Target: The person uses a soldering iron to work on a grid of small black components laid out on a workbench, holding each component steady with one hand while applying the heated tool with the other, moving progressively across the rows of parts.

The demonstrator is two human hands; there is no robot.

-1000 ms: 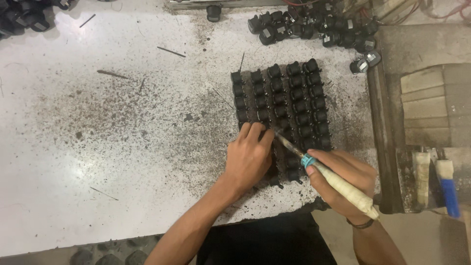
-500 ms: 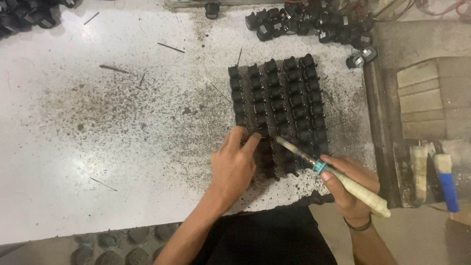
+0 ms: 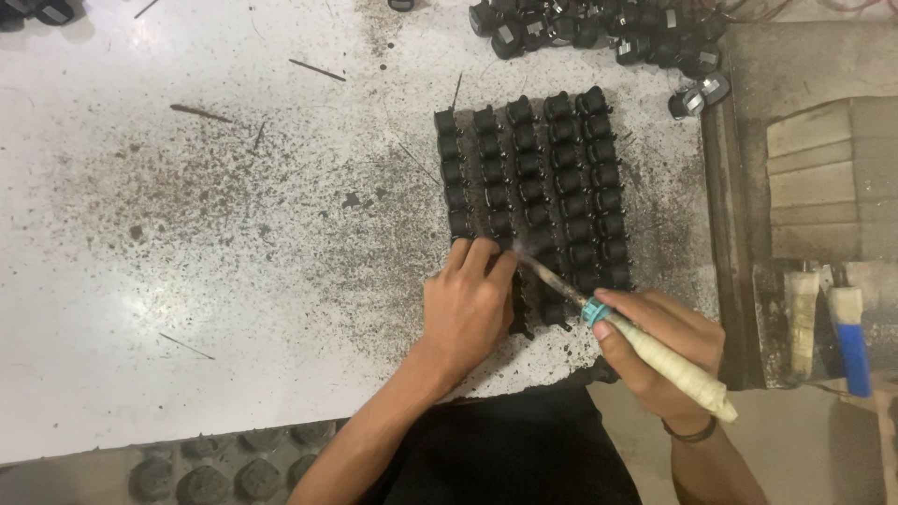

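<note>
Several rows of small black parts (image 3: pixel 547 178) stand packed together on a white, soot-speckled table (image 3: pixel 234 243). My left hand (image 3: pixel 468 304) lies flat on the near-left corner of that block, fingertips pressing on the parts. My right hand (image 3: pixel 669 351) grips a soldering iron (image 3: pixel 645 346) with a cloth-wrapped handle and a teal collar. Its metal tip touches a part just right of my left fingertips, and a wisp of smoke rises there.
A loose heap of similar black parts (image 3: pixel 599 33) lies at the far right of the table. Thin metal pins (image 3: pixel 201 114) are scattered on the left. A dusty wooden shelf (image 3: pixel 823 196) with a blue-handled tool (image 3: pixel 849 341) stands to the right.
The view has shifted slightly. My left hand slid a little to the right along the block's near edge, and the iron's tip moved onto a part beside my fingertips.
</note>
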